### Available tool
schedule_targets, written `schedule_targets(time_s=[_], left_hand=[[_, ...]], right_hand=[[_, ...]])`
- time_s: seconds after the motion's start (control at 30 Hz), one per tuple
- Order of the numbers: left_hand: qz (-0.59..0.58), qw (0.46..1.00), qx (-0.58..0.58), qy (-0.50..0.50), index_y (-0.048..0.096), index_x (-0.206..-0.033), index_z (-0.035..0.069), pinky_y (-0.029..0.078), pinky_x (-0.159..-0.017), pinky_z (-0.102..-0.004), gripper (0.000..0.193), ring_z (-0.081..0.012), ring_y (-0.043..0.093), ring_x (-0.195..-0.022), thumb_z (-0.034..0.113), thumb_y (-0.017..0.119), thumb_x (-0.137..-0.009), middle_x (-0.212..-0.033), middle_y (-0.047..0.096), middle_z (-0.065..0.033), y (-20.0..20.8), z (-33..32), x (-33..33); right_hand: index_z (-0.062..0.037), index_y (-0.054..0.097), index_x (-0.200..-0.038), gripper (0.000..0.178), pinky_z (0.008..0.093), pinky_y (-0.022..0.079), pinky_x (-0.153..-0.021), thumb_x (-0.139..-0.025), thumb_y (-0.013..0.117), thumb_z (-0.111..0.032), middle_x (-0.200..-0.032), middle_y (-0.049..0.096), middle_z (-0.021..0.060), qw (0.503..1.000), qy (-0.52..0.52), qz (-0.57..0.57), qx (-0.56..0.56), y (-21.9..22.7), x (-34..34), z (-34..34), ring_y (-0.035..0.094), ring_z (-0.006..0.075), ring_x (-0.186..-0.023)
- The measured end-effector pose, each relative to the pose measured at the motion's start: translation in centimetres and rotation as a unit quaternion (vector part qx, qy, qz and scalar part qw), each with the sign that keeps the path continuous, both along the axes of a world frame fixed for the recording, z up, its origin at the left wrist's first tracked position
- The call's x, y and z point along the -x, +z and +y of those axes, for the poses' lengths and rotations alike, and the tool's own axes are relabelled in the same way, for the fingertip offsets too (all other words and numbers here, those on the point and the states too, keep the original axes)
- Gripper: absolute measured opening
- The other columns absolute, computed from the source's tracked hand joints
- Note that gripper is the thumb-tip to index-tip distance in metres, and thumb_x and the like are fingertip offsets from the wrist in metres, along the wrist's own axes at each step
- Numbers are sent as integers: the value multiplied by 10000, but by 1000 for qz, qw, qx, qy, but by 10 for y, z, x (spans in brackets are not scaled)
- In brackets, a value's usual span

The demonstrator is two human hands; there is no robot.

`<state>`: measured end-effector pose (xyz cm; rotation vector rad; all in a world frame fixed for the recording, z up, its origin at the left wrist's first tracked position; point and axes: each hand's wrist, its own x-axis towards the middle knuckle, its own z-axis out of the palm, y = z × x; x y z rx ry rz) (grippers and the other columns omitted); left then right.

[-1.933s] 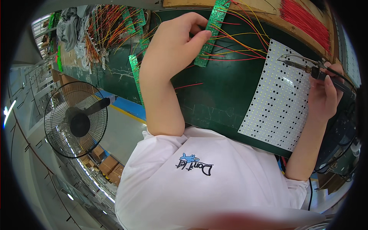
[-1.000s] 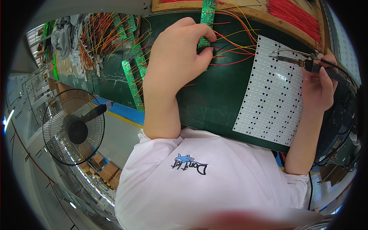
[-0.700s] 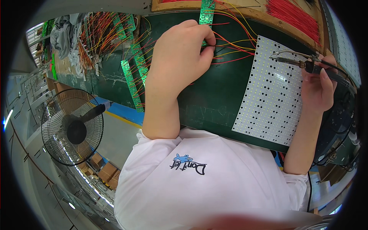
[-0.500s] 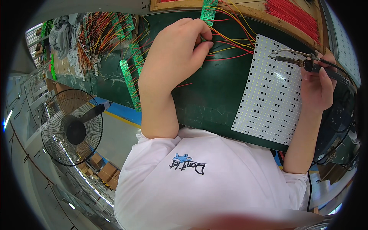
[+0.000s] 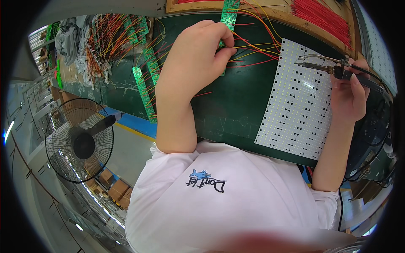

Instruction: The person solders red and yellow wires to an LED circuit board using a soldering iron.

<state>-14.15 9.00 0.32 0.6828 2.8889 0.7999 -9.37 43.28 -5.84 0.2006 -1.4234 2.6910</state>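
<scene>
My left hand (image 5: pixel 196 59) is bent over a narrow green circuit board (image 5: pixel 229 16), thumb and forefinger pinched on a thin wire beside the board's edge. Part of that board lies hidden behind the fingers. Red and yellow wires (image 5: pixel 257 49) fan out from it to the right, toward a white LED panel (image 5: pixel 291 101) with rows of small yellowish chips and black dots. In my right hand (image 5: pixel 350 95) is a soldering iron (image 5: pixel 337 71), its tip pointing left over the panel. A thin curved metal tube runs along the iron to near the tip.
More green boards (image 5: pixel 144 90) with wires lie to the left on the dark green tabletop (image 5: pixel 228 114). A wooden tray (image 5: pixel 278 19) at the back holds bundled red wires (image 5: pixel 322 19). Grey cloth (image 5: pixel 69 38) lies at the far left, above a black fan (image 5: pixel 80 141).
My left hand has shifted slightly to the right, and the wires by its fingertips have moved a little. My right hand and the soldering iron stay almost where they were.
</scene>
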Motion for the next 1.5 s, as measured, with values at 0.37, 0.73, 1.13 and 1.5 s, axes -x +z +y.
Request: schedule_targets(time_s=[0.37, 0.73, 1.13, 1.5], left_hand=[[31, 998, 56, -14, 683, -871, 80, 450, -621, -407, 160, -282, 588, -705, 125, 798, -769, -763, 571, -86, 5, 5, -5], [14, 998, -3, -66, 668, -888, 44, 468, -700, -376, 129, -271, 592, -784, 2, 730, -784, -815, 576, -89, 8, -1, 1], [-192, 963, -128, -139, 555, -963, 4, 492, -882, -328, 175, -211, 610, -953, -129, 564, -848, -985, 649, -100, 13, -29, 14], [-221, 960, -123, -117, 563, -957, 30, 473, -832, -340, 130, -195, 637, -935, -43, 616, -863, -916, 659, -67, 19, -21, 9]], right_hand=[[52, 554, -1217, 288, 315, 477, -757, -941, 519, -19, -1098, 664, 166, 1000, 5, 3, 24, -3, 0, 2, 664, 219, -992], [46, 553, -1164, 260, 301, 461, -693, -919, 542, -38, -1022, 655, 147, 1000, 4, -3, 17, -2, 3, 1, 601, 182, -804], [54, 561, -1169, 270, 311, 468, -673, -913, 555, -32, -1007, 655, 144, 1000, 3, 3, 16, 1, 4, -2, 607, 182, -790], [62, 560, -1212, 304, 315, 477, -675, -925, 549, -38, -1033, 682, 172, 1000, 7, 15, 10, -2, 3, 1, 623, 196, -799]])
